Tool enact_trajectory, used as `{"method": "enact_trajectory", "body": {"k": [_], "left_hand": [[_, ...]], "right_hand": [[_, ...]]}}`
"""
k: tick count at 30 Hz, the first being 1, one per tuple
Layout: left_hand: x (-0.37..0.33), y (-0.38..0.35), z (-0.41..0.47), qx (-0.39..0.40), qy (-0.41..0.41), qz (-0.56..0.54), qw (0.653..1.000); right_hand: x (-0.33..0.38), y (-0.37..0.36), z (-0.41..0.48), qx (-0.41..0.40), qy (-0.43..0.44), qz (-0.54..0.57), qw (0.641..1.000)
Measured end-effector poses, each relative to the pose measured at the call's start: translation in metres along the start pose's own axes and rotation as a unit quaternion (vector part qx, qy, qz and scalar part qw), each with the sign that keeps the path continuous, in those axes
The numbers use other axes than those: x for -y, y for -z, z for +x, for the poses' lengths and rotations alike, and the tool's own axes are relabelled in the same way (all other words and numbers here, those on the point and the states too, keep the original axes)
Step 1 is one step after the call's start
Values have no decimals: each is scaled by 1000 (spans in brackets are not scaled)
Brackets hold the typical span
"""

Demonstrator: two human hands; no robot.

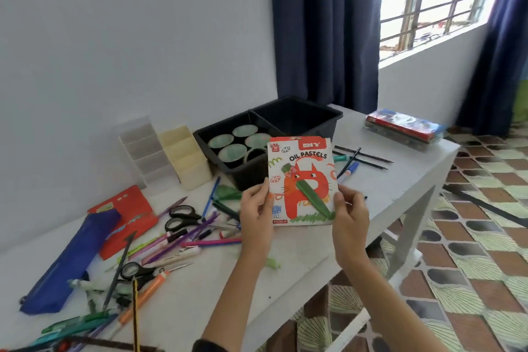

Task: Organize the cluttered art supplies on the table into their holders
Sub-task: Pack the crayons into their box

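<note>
near edge, left: a heap of pens and markers with an orange marker and black-handled scissors on the white table. a blue zip pouch lies diagonally, its far end over a red pouch. a second pair of scissors sits among more pens just beyond.

mid: left hand grips the left edge of the oil pastels box, thumb on the printed front, fingers behind. right hand pinches the lower right edge, thumb on the front. the box is held upright, clear of the table, front toward the camera, overlapping the near wall of the black tray.

further: a clear divided holder and a cream divided holder stand side by side, left of the tray. the tray's left compartment holds round green-and-white pots. black pencils and a blue-capped marker lie right of the box.

far right corner of the table: a flat red-and-blue printed case. behind: a navy curtain and a barred window.
</note>
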State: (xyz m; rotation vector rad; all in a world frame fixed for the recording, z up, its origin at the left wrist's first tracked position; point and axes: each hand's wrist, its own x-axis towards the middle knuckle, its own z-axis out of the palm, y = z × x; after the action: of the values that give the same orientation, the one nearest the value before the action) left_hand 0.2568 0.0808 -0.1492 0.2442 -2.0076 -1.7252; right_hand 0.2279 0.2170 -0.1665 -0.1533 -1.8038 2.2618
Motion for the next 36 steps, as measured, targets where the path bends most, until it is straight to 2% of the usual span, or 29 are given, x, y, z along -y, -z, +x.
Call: {"method": "enact_trajectory", "body": {"k": [8,13,18,22,24,27,31,33,34,36], "left_hand": [[16,-149,20,155,67,-17,985],[21,-232,20,245,91,-10,965],[30,-282,25,270,128,11,954],[40,-308,28,255,138,58,955],[44,-316,32,229,105,106,962],[47,-325,37,205,4,200,958],[49,-331,42,198,-64,323,923],[51,-330,45,177,-70,358,914],[52,-330,46,168,-68,368,912],[50,-333,49,148,-69,392,905]], "right_hand": [[-1,102,81,-186,-7,-48,981],[-6,158,131,-257,-40,-81,962],[-14,195,171,-259,-80,-121,955],[-20,213,196,-237,-100,-153,954],[-22,218,205,-219,-105,-166,956],[-24,220,217,-172,-97,-190,962],[-31,215,233,-93,-78,-258,958],[-33,211,239,-61,-63,-356,930],[-32,209,240,-54,-44,-433,899],[-30,205,235,-55,53,-524,848]]}}
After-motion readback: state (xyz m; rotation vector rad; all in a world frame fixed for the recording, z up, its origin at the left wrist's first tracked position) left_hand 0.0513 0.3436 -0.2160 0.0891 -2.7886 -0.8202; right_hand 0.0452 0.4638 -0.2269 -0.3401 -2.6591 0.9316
